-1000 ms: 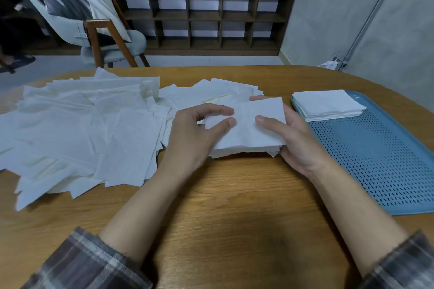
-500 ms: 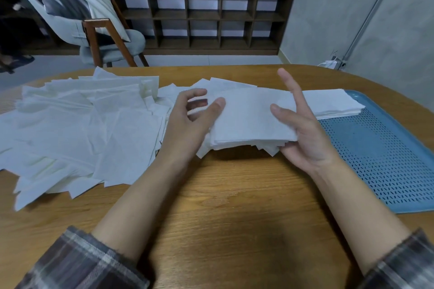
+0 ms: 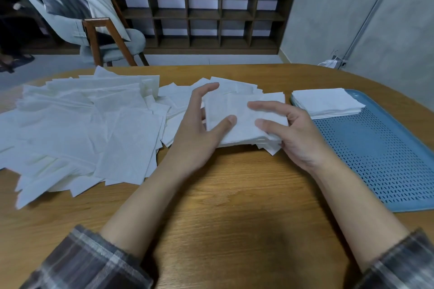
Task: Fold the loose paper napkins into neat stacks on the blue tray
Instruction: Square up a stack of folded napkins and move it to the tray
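Note:
A small stack of folded white napkins [image 3: 237,122] sits between my two hands, just above the table. My left hand [image 3: 199,129] grips its left edge, thumb on top and fingers curled behind. My right hand [image 3: 291,134] holds the right edge, with the thumb and forefinger lying across the top. A neat stack of folded napkins [image 3: 326,102] lies on the far left corner of the blue perforated tray [image 3: 375,159]. A wide heap of loose unfolded napkins [image 3: 82,129] covers the table's left side.
The round wooden table [image 3: 223,206] shows bare wood in front of my forearms. Beyond the table stand a grey chair with wooden legs [image 3: 103,37] and a dark cubby shelf [image 3: 199,14]. A grey wall lies to the right.
The held stack dropped lower toward the table. My right hand's fingers, spread upright half a second ago, have closed down onto the stack's right edge.

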`<act>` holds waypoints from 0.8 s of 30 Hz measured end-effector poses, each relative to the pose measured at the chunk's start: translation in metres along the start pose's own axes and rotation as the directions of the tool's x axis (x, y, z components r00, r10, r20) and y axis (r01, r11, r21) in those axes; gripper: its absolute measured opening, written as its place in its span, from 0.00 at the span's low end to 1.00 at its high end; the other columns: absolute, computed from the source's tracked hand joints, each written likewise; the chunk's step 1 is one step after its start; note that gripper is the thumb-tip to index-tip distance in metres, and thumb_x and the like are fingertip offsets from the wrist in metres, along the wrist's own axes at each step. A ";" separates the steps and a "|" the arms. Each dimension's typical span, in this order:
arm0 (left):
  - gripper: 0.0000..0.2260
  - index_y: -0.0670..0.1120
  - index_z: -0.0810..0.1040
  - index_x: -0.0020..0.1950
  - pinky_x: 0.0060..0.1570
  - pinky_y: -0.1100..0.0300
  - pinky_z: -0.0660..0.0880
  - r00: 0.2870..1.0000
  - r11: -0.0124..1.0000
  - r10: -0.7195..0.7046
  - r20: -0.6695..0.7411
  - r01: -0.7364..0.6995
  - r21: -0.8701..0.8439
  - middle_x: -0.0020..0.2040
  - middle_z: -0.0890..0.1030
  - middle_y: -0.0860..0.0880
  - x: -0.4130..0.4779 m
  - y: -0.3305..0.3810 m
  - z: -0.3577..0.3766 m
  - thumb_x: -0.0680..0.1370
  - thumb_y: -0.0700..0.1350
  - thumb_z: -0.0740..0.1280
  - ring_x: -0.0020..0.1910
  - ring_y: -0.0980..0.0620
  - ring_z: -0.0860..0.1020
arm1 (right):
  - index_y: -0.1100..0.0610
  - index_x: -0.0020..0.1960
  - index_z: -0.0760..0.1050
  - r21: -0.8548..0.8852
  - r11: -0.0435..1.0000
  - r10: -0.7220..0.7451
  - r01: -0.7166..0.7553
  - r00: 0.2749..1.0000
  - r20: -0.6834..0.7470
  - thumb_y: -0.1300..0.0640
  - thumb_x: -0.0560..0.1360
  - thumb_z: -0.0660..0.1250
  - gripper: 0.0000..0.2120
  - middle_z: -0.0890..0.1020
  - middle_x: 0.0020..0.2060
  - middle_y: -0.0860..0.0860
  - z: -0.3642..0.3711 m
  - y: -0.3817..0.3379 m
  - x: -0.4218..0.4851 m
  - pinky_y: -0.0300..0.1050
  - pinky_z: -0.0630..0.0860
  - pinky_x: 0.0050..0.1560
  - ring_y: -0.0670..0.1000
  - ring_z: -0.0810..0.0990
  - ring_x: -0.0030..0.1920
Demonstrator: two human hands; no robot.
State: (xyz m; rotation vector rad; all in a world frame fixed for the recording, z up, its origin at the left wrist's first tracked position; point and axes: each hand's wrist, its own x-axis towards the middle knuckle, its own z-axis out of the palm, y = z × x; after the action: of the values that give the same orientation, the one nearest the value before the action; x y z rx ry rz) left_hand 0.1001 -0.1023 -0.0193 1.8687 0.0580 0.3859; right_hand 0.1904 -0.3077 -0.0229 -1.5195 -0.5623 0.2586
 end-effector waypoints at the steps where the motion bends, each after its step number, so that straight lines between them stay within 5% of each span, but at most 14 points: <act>1: 0.28 0.66 0.63 0.75 0.52 0.68 0.76 1.000 1.000 0.007 0.008 -0.007 0.026 0.64 0.75 0.66 -0.001 0.000 0.002 0.81 0.52 0.73 0.60 0.65 0.77 | 0.51 0.61 0.86 -0.025 0.999 -0.029 0.028 0.998 -0.059 0.66 0.78 0.73 0.16 0.86 0.62 0.47 -0.001 0.001 0.000 0.57 0.75 0.71 0.49 0.81 0.66; 5: 0.31 0.55 0.65 0.76 0.60 0.66 0.72 0.985 0.899 0.170 -0.027 -0.144 0.414 0.66 0.72 0.57 -0.002 -0.008 0.003 0.77 0.46 0.75 0.63 0.59 0.73 | 0.50 0.62 0.85 -0.184 0.978 -0.138 0.094 0.960 -0.245 0.67 0.78 0.72 0.17 0.86 0.59 0.38 -0.005 -0.001 0.002 0.36 0.73 0.69 0.37 0.79 0.65; 9: 0.16 0.52 0.80 0.60 0.59 0.50 0.75 0.990 0.745 0.138 0.040 -0.130 0.655 0.59 0.76 0.54 0.002 -0.021 -0.003 0.74 0.50 0.77 0.62 0.50 0.74 | 0.49 0.63 0.84 -0.243 0.966 -0.170 0.091 0.930 -0.326 0.66 0.79 0.72 0.17 0.84 0.56 0.30 -0.004 -0.001 0.002 0.22 0.69 0.61 0.30 0.77 0.62; 18: 0.05 0.49 0.87 0.48 0.48 0.50 0.73 0.969 0.681 0.235 0.082 -0.224 0.697 0.49 0.83 0.53 0.003 -0.026 0.000 0.80 0.47 0.72 0.50 0.48 0.77 | 0.49 0.63 0.84 -0.287 0.955 -0.166 0.070 0.931 -0.325 0.65 0.79 0.72 0.16 0.83 0.57 0.30 -0.004 0.002 0.003 0.20 0.67 0.60 0.28 0.76 0.62; 24: 0.05 0.50 0.85 0.44 0.46 0.49 0.77 0.952 0.754 0.222 0.210 -0.304 0.583 0.42 0.82 0.56 0.001 -0.020 -0.002 0.78 0.46 0.71 0.45 0.53 0.78 | 0.49 0.63 0.85 -0.302 0.951 -0.168 0.070 0.935 -0.312 0.65 0.79 0.71 0.16 0.83 0.56 0.30 -0.005 0.002 0.003 0.20 0.67 0.60 0.28 0.76 0.62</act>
State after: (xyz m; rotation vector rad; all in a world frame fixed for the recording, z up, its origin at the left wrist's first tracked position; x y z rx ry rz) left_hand 0.1033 -0.0942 -0.0373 2.5606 -0.1979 0.4776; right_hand 0.1959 -0.3106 -0.0244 -1.7548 -0.4293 -0.1861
